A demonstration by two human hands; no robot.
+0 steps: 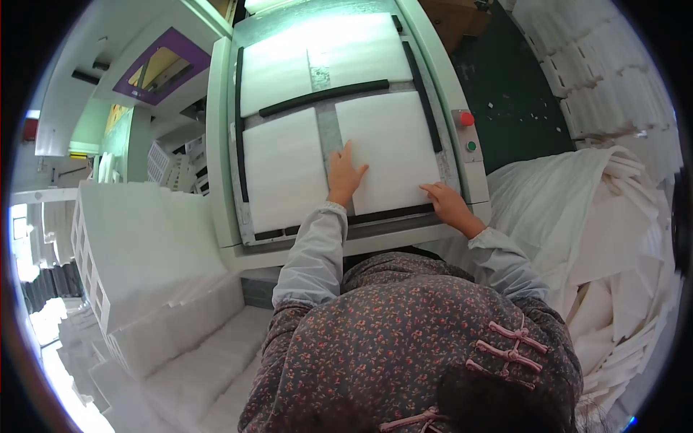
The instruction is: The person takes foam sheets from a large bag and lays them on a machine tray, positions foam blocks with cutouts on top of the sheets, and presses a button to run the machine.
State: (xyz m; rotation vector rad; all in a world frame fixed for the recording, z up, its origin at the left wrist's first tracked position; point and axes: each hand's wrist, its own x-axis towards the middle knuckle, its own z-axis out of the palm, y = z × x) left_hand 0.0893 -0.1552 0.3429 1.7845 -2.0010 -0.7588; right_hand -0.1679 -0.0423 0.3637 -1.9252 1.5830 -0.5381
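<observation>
My left hand [347, 173] rests at the left edge of the lower right white foam sheet [386, 137], its fingers apart and nothing held. At that sheet's lower right corner is my right hand [449, 207], fingers apart, with fingertips on the sheet. Another white sheet [285, 169] lies to the left, across a narrow grey gap. Two more white sheets lie farther back, the upper left one [274, 72] and the upper right one [361, 54]. A black strip [325, 97] runs between the front and back sheets.
A pale machine frame [451, 86] surrounds the bed, with a red button [466, 118] and a green button [471, 146] on its right side. White foam stacks [144, 245] stand at the left. Piled white sheets [563, 209] are at the right.
</observation>
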